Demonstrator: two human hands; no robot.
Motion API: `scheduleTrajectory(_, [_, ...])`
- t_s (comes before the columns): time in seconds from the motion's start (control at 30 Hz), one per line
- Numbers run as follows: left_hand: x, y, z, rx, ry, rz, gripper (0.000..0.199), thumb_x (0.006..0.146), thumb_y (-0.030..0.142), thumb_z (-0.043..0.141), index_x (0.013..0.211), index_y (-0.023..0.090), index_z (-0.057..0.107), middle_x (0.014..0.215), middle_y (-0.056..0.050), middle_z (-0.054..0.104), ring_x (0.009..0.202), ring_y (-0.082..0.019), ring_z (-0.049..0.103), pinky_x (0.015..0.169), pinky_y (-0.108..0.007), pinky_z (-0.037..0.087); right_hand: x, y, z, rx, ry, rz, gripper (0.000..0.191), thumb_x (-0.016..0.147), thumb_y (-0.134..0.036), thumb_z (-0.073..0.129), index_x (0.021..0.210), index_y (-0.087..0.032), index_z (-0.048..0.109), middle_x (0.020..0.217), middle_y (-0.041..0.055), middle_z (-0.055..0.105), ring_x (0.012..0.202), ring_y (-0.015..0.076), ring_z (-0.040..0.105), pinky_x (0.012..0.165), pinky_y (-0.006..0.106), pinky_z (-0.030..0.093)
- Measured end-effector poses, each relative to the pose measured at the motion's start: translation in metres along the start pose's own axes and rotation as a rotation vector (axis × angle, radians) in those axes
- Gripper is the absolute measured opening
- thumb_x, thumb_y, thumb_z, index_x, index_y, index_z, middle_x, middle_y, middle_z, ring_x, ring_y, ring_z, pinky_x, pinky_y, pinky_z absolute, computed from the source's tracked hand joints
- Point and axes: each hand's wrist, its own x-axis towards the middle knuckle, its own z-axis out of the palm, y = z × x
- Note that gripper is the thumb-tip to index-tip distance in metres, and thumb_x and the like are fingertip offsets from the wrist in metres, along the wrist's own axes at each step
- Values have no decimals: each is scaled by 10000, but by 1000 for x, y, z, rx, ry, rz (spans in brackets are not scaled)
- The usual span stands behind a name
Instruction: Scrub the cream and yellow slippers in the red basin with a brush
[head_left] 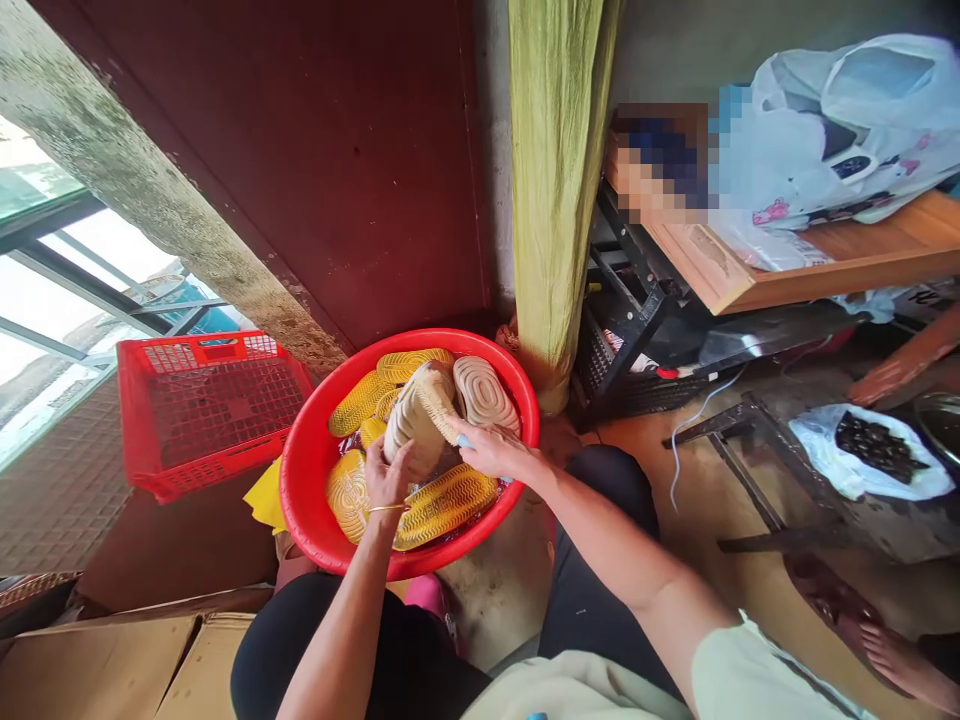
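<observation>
The left hand (388,478) and right hand (491,450) meet over a red plastic basin (294,490), both on a pale foam slipper (412,425) raised on edge near the basin's middle. The left hand's fingers wrap its lower side in a firm hold, while the right hand curls over its ridged upper edge and grasps it too; from this angle, the slipper's exact shape is hard to read.

Around it, yellow soles (444,506) lie in the basin with fine wavy tread facing up, and a pale ribbed sole (486,394) leans near the far rim. As far as this view shows, the pieces are gathered in the basin, with only the pale slipper lifted and none lying outside. The ridges look moulded, and the soft foam contrasts with the basin's glossy, smooth wall.

A red plastic crate (214,410) with a lattice base stands beside the basin, and a yellow cloth (264,497) pokes out beneath its rim. A crumpled green curtain (559,170) hangs beyond.
</observation>
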Motion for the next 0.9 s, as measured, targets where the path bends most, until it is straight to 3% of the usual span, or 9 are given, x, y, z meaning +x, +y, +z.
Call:
scheduleTrajectory(0.1, [-1,20,-13,-100,77,28,601,826,566,651,1293,192,588,1193,-94,694,1062,-255,662,940,-381,547,-4,6,-19,25,108,10,720,983,-299,458,1661,-289,216,1260,67,748,1089,248,715,871,307,517])
scheduleTrajectory(0.2, [-7,45,-18,-35,132,117,606,846,549,650,1342,213,558,1224,-91,673,1104,-263,648,993,-398,524,-8,13,-33,54,162,52,734,996,-288,449,1672,-261,164,1239,63,758,1045,225,724,852,279,509])
scheduleTrajectory(0.33, [-13,79,2,216,162,314,638,870,515,637,1407,198,506,1323,-122,624,1216,-296,598,1080,-439,463,-10,19,-43,67,249,34,716,1010,-291,457,1669,-260,177,1222,43,767,1033,210,725,880,262,505])
scheduleTrajectory(0.47, [-22,98,48,537,-32,423,606,915,416,598,1456,163,492,1435,-179,574,1354,-349,505,1165,-504,361,-11,24,-47,82,315,35,716,1010,-275,459,1668,-234,181,1290,63,737,1116,221,703,945,281,507])
scheduleTrajectory(0.6, [-47,92,99,703,-311,496,541,890,334,615,1399,153,583,1468,-208,553,1413,-406,438,1195,-571,289,-12,30,-43,62,205,73,704,993,-280,477,1656,-279,237,1317,69,723,1146,241,695,943,307,521])
scheduleTrajectory(0.67, [-59,84,113,694,-403,528,519,865,310,624,1357,145,622,1431,-220,578,1435,-424,409,1204,-609,258,-13,33,-39,33,147,93,687,989,-273,471,1646,-295,271,1311,76,723,1158,254,690,958,334,516])
scheduleTrajectory(0.77, [-64,71,105,547,-502,603,446,890,296,555,1307,169,648,1389,-181,621,1428,-367,443,1206,-582,297,-14,36,-35,-16,92,123,692,989,-247,451,1652,-241,254,1277,123,730,1168,271,685,978,366,505])
scheduleTrajectory(0.83, [-57,61,79,456,-547,636,416,931,306,486,1297,187,645,1365,-147,648,1374,-305,517,1196,-514,347,-14,37,-35,-51,81,139,704,989,-232,449,1657,-234,228,1270,137,728,1163,277,687,972,376,508])
scheduleTrajectory(0.9, [-42,49,43,484,-464,548,403,954,366,467,1265,186,651,1289,-145,690,1279,-287,593,1166,-473,389,-13,34,-37,-73,98,156,707,994,-237,447,1660,-249,209,1275,136,724,1145,281,693,960,383,514])
